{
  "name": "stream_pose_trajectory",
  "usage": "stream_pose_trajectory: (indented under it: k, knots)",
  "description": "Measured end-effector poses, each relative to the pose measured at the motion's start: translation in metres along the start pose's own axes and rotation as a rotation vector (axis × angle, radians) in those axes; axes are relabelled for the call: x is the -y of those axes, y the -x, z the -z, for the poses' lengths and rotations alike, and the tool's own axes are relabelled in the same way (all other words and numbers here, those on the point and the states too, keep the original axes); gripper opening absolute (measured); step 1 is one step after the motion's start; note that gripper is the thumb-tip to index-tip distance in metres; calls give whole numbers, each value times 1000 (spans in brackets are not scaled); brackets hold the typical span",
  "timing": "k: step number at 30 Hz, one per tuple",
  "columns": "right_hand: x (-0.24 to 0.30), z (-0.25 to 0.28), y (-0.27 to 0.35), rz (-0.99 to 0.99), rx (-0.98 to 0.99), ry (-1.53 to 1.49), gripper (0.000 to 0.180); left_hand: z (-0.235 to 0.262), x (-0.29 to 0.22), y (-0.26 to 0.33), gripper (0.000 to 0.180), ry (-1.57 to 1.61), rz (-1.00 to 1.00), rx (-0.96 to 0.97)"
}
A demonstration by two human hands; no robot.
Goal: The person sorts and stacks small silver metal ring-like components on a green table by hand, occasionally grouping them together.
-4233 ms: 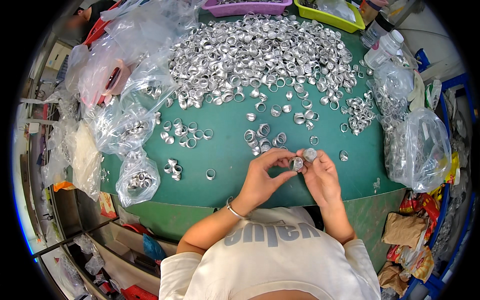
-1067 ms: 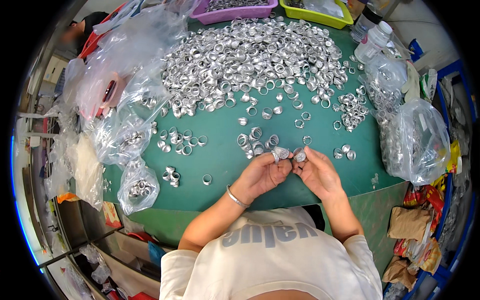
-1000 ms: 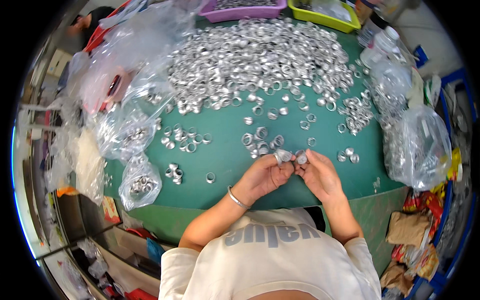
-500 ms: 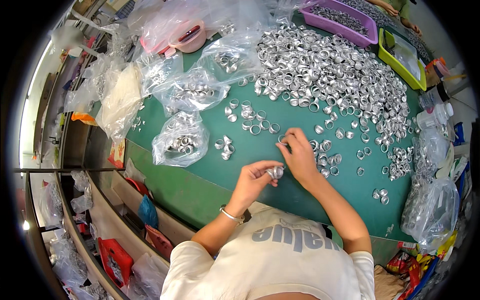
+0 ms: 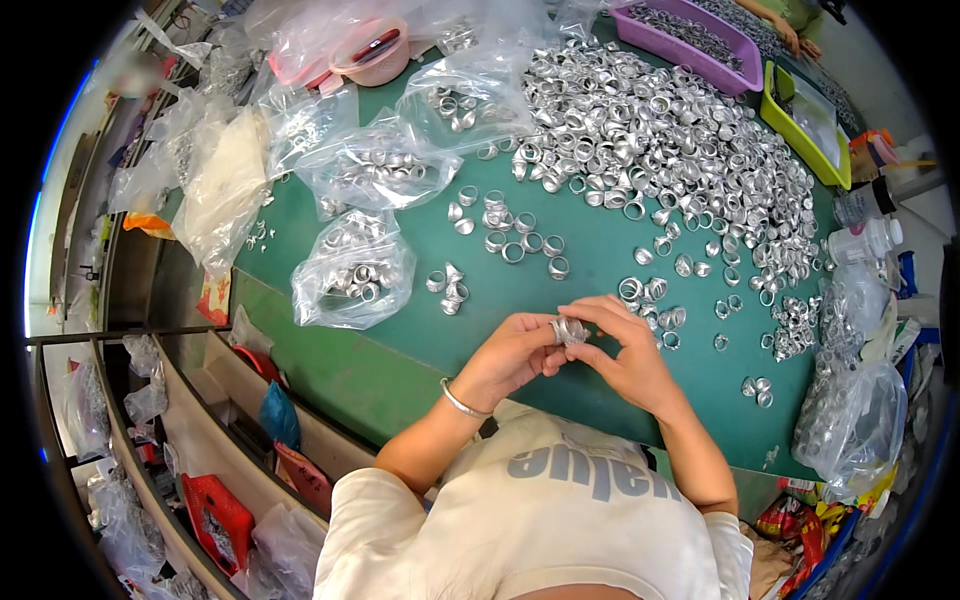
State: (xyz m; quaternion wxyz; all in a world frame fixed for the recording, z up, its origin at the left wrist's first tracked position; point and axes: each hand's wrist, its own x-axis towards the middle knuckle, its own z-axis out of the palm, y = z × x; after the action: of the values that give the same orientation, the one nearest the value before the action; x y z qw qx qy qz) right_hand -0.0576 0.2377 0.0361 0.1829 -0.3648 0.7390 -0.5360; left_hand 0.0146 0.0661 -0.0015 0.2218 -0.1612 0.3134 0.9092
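Observation:
My left hand (image 5: pixel 512 358) pinches a few silver rings (image 5: pixel 569 331) between thumb and fingers, above the near part of the green table (image 5: pixel 560 430). From the other side my right hand (image 5: pixel 634 356) closes on the same rings, its thumb and forefinger meeting them; how many there are is hidden. Just beyond the hands lies a loose group of rings (image 5: pixel 513 251). Small clusters of rings sit to the left (image 5: pixel 452 291) and beside my right hand (image 5: pixel 650 291). A big heap of silver rings (image 5: pixel 660 140) covers the far right.
Clear plastic bags of rings (image 5: pixel 362 262) stand along the left. Behind are a pink bowl (image 5: pixel 378 75), a purple basket (image 5: pixel 742 42) and a yellow-green tray (image 5: pixel 838 172). A filled bag (image 5: pixel 850 430) lies at the right edge. Another person's hand (image 5: pixel 800 43) shows far right.
My right hand has come back toward my left hand from the table beyond and now touches the held rings. An additional ring sits at the right of the loose group.

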Motion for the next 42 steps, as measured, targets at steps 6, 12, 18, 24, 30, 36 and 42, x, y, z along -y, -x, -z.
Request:
stream_pose_trajectory:
  k: [6, 12, 18, 24, 30, 36, 42]
  knots:
    - [-5, 2, 19, -333, -180, -700, 26, -20, 4, -2, 25, -52, 62, 78]
    - [-16, 9, 33, -374, -204, -1057, 26, -41, 0, 3, 25, -350, -137, -73]
    - [-19, 2, 38, -352, -231, -880, 27, -46, 10, 7, 22, -590, -253, -104]
    - [-14, -1, 38, -297, -259, -755, 22, -49, 18, 10, 21, -679, -358, -100]
    - [-15, 0, 44, -228, -294, -458, 28, -52, 18, 11, 23, -679, -357, -81]
    - [-22, 47, 80, -222, -514, 1, 31, -33, 3, 3, 27, -735, -310, -198]
    - [-33, 109, 143, -345, -553, 768, 32, 2, -19, -4, 20, -892, -320, -328]
